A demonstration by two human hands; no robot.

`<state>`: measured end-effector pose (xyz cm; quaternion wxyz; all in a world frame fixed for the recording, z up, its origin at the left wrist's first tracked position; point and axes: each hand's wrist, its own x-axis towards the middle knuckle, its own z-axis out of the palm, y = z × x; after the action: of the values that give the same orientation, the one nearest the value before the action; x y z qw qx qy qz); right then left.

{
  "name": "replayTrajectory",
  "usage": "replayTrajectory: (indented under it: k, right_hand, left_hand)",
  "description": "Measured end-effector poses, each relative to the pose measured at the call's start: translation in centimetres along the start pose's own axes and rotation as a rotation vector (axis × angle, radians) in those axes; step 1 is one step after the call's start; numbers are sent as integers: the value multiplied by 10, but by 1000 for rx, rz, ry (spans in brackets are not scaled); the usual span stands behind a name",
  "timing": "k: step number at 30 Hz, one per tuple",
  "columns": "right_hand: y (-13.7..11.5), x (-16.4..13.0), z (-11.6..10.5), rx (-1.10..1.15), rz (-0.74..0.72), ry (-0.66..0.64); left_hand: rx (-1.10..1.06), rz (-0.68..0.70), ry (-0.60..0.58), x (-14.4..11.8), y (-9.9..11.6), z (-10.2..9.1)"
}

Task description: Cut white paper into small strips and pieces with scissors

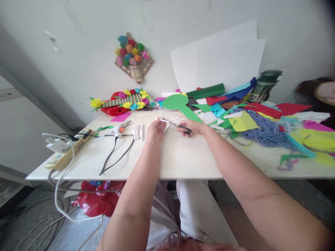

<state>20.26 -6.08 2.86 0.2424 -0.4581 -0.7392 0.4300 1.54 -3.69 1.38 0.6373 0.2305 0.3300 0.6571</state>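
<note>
In my right hand is a pair of scissors, its blades pointing left toward my other hand. My left hand pinches a thin white paper roll, and the scissor blades reach its right part. Whether the blades touch the roll I cannot tell. Several short white paper rolls lie side by side on the table, left of my left hand. More white pieces lie just behind my hands, partly hidden.
A glue gun with a black cord lies at left, near a power strip. Green card lies behind my hands. Coloured paper, blue-grey yarn and a dark green bottle crowd the right. A flower-covered craft stands behind.
</note>
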Motion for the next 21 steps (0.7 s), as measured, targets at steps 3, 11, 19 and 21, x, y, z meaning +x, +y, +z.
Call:
replayTrajectory:
  k: [3, 11, 19, 21]
  right_hand:
    - [0, 1, 1, -6, 7, -3]
    - [-4, -2, 3, -3, 11, 6]
    - [-3, -1, 3, 12, 17, 13]
    - [-4, -1, 4, 11, 16, 13]
  left_hand:
    - [-12, 0, 0, 1, -1, 0]
    - [-66, 23, 27, 2, -2, 2]
    - [-51, 1, 26, 4, -3, 2]
    - [-47, -6, 29, 4, -3, 2]
